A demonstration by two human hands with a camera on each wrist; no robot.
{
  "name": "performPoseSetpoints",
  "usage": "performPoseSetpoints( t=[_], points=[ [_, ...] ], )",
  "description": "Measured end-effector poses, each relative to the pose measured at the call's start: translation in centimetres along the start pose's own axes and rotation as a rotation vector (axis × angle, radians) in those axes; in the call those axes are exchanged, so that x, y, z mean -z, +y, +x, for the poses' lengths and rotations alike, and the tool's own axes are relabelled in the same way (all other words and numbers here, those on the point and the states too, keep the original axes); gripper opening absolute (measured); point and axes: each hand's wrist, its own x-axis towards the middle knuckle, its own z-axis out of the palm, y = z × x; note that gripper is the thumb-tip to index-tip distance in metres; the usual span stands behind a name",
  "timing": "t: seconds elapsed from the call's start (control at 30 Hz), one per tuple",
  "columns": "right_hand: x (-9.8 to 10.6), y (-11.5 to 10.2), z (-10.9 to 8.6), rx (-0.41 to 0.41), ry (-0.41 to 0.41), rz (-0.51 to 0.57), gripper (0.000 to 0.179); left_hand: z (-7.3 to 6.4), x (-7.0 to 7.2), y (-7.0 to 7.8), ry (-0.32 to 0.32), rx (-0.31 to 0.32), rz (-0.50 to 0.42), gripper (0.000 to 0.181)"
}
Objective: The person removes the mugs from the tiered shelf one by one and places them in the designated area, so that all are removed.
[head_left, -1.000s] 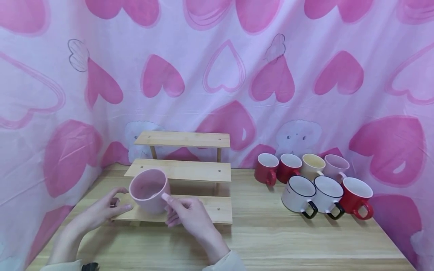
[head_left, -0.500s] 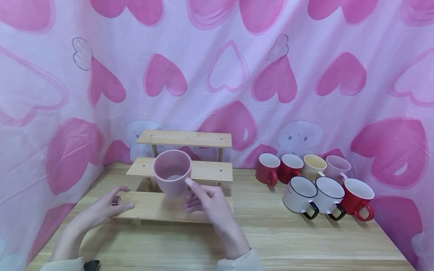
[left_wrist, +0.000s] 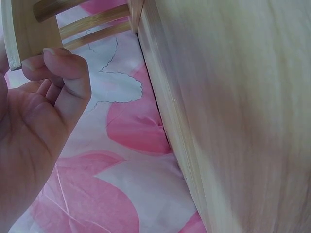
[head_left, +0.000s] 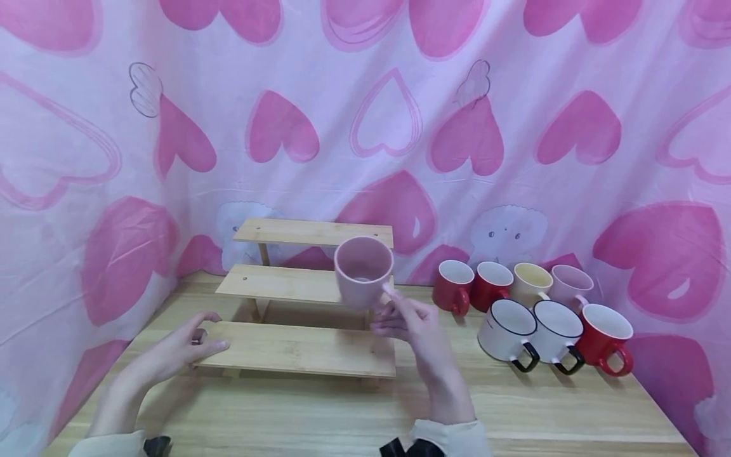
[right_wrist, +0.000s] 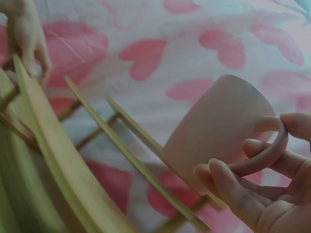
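Observation:
A pink mug (head_left: 364, 273) hangs in the air over the right end of a three-tier wooden shelf (head_left: 297, 349). My right hand (head_left: 419, 327) grips it by the handle, thumb on top and fingers hooked round, as the right wrist view shows; the mug (right_wrist: 218, 126) touches nothing else that I can make out. At the lowest tier's left end, my left hand (head_left: 177, 349) holds the board's edge. In the left wrist view its curled fingers (left_wrist: 68, 65) press against the end of that board (left_wrist: 36, 36).
Right of the shelf stand two dark red mugs (head_left: 452, 285), a yellow mug (head_left: 530, 284), a light pink mug (head_left: 570, 285), two white mugs with black handles (head_left: 507, 330) and a bright red mug (head_left: 604, 336). A heart-patterned curtain (head_left: 382, 127) hangs behind the wooden table (head_left: 285, 419).
My right hand has lifted the pink mug from near the lowest tier's left part and carried it up and to the right. The left hand stays at the shelf's end.

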Motion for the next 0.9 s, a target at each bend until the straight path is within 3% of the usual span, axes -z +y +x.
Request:
performPoseSetpoints(
  t=[0.23,0.47,0.63,0.9],
  points=[
    [4.6,-0.4,-0.4,-0.026,0.137,-0.038,0.052,0.1,-0.1,0.3,-0.005,0.001,0.038,0.064],
    [8.4,-0.6,-1.2,-0.036,0.158,-0.021,0.054,-0.2,-0.1,0.3,-0.006,0.018,0.082,0.067],
    [10.4,-0.6,-1.9,-0.061,0.199,-0.061,0.057,-0.1,0.0,0.2,-0.008,0.024,0.071,0.065],
    [12.4,0.8,-2.3,-0.185,0.262,-0.052,0.051,0.0,0.0,-0.2,-0.005,-0.003,0.059,0.064]
  ],
)
